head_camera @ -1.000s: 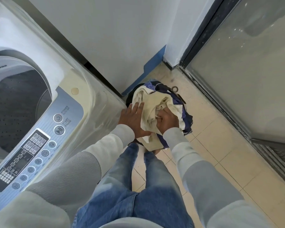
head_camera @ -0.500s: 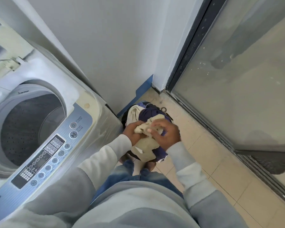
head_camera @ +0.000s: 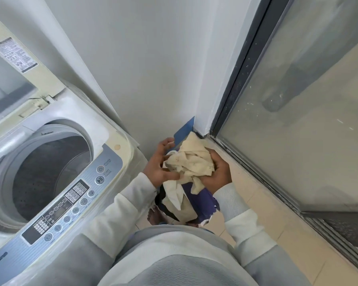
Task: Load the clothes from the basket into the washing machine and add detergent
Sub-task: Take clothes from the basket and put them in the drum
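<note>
**Head view.** I record one crumpled cream-coloured cloth bundle (head_camera: 191,162) at centre right of the frame, held up between both hands. The left hand (head_camera: 159,164) cups its left side, with the fingers curled over the far edge and the thumb pressed into the near folds. The right hand (head_camera: 218,172) clasps its right side, and its fingers go out of sight into the fabric. Both hands are closed on the bundle. A loose tail of cream fabric hangs from it toward the pile beneath.

Directly below the hands, a dark round laundry basket (head_camera: 158,201) stands on the pale tiled floor (head_camera: 267,213). It holds a purple garment (head_camera: 203,200) and more cream fabric. A bare foot (head_camera: 154,216) shows just left of the basket.

The white top-loading washing machine (head_camera: 114,140) fills the left of the frame. Its cream-framed lid (head_camera: 43,79) is raised at upper left, and the grey perforated drum (head_camera: 50,172) lies open. A blue-grey control panel (head_camera: 74,199) runs along the lower left. The bundle sits to the right of the machine, apart from it and not over the drum.

A dark-framed glass sliding door (head_camera: 308,120) occupies the right of the frame. The white wall (head_camera: 143,69) takes up the upper centre.
</note>
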